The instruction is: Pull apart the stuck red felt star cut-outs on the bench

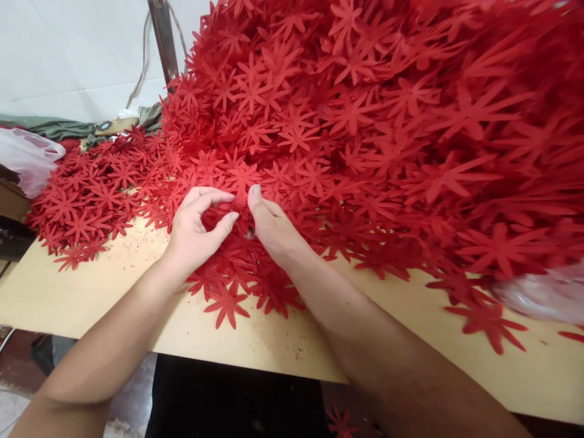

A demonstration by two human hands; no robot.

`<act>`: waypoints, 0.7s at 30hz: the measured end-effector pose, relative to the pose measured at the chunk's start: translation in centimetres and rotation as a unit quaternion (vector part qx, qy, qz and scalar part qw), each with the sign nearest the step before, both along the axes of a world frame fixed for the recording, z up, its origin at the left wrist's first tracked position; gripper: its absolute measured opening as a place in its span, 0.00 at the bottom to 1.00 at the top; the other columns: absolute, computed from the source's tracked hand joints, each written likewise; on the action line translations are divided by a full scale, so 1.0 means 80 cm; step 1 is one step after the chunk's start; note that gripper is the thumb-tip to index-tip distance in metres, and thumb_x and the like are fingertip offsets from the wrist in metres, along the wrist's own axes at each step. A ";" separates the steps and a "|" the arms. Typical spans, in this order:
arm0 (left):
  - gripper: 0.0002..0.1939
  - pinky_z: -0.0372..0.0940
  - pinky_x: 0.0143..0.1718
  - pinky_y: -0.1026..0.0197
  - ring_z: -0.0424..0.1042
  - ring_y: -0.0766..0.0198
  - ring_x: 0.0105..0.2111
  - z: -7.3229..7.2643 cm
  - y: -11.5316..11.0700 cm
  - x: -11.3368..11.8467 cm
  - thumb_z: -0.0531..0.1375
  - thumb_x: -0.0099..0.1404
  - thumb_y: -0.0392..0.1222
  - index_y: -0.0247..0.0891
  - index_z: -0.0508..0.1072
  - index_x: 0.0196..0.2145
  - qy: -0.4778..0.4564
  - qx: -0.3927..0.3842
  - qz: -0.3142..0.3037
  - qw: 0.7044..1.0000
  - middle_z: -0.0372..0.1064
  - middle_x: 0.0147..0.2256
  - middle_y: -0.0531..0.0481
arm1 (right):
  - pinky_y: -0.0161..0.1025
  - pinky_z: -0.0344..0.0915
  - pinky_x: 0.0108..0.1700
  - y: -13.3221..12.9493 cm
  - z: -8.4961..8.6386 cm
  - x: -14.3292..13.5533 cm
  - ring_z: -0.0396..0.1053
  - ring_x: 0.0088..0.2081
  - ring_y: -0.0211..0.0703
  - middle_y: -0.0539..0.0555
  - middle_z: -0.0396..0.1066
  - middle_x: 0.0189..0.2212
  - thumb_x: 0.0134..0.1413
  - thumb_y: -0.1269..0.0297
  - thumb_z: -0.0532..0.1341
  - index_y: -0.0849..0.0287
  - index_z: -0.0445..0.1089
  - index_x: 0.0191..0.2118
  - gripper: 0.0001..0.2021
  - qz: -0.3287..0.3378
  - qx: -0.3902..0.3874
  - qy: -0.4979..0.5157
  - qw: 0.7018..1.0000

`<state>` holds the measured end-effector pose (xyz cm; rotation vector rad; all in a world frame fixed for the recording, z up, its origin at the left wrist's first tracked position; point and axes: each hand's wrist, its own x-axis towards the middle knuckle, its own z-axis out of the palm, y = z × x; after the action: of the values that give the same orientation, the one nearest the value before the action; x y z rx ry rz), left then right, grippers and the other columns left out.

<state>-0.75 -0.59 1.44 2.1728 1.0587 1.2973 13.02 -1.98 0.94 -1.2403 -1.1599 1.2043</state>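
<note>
My left hand is curved in front of the big heap, with a gap between its thumb and forefinger tips. Close beside it, my right hand is closed with the thumb up on top. Red flower-shaped cutouts with long narrow petals lie between the hands, and the right hand appears to grip some of them. Its other fingers are mostly hidden. Below both wrists, more loose red flower cutouts spread over the pale tabletop.
A tall heap of red flower cutouts fills the back and right. At left lies a lower pile beside a white plastic bag. Clear plastic rests at the right. A metal post stands behind, near dark cloth.
</note>
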 end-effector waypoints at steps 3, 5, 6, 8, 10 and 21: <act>0.13 0.66 0.48 0.59 0.70 0.65 0.41 0.001 0.002 0.001 0.62 0.55 0.37 0.37 0.74 0.40 -0.022 -0.045 -0.021 0.999 0.70 0.39 0.47 | 0.33 0.55 0.23 -0.002 0.001 -0.001 0.53 0.21 0.32 0.48 0.53 0.18 0.60 0.45 0.44 0.57 0.56 0.22 0.23 0.004 0.003 0.012 1.000; 0.10 0.65 0.47 0.60 0.70 0.65 0.40 0.001 0.002 0.002 0.62 0.55 0.38 0.37 0.75 0.37 -0.041 -0.070 -0.028 0.996 0.71 0.38 0.47 | 0.33 0.54 0.22 -0.004 0.002 -0.002 0.52 0.20 0.32 0.47 0.51 0.18 0.61 0.46 0.45 0.56 0.55 0.23 0.23 0.017 -0.004 0.016 1.000; 0.08 0.65 0.46 0.61 0.70 0.65 0.38 0.001 0.003 0.002 0.62 0.55 0.39 0.37 0.75 0.34 -0.054 -0.084 -0.028 0.995 0.71 0.36 0.47 | 0.33 0.53 0.21 -0.004 0.001 -0.002 0.50 0.20 0.32 0.46 0.50 0.17 0.60 0.45 0.45 0.56 0.55 0.23 0.23 0.030 -0.010 0.018 0.999; 0.06 0.65 0.42 0.62 0.69 0.66 0.34 0.002 0.005 0.002 0.63 0.55 0.42 0.36 0.75 0.29 -0.085 -0.114 -0.017 0.990 0.70 0.32 0.49 | 0.33 0.52 0.21 -0.005 0.001 -0.003 0.50 0.20 0.32 0.46 0.49 0.17 0.59 0.43 0.46 0.56 0.54 0.23 0.23 0.063 -0.009 0.028 0.998; 0.08 0.65 0.38 0.63 0.68 0.68 0.30 0.003 0.009 -0.001 0.64 0.54 0.44 0.36 0.74 0.27 -0.124 -0.151 -0.001 0.981 0.70 0.29 0.51 | 0.33 0.53 0.23 -0.006 0.000 -0.004 0.50 0.20 0.31 0.45 0.51 0.18 0.55 0.40 0.48 0.56 0.54 0.23 0.24 0.090 0.019 0.035 0.995; 0.09 0.65 0.44 0.62 0.69 0.66 0.37 0.010 0.011 -0.011 0.65 0.54 0.41 0.38 0.77 0.34 -0.068 -0.091 -0.024 0.993 0.71 0.36 0.49 | 0.38 0.63 0.41 -0.003 -0.011 0.001 0.62 0.35 0.36 0.50 0.64 0.33 0.50 0.60 0.61 0.59 0.60 0.37 0.12 0.174 0.083 -0.014 0.981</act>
<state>-1.62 0.31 2.25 1.9363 1.0209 1.2562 13.11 -2.22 0.06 -0.9569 -1.5114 1.3151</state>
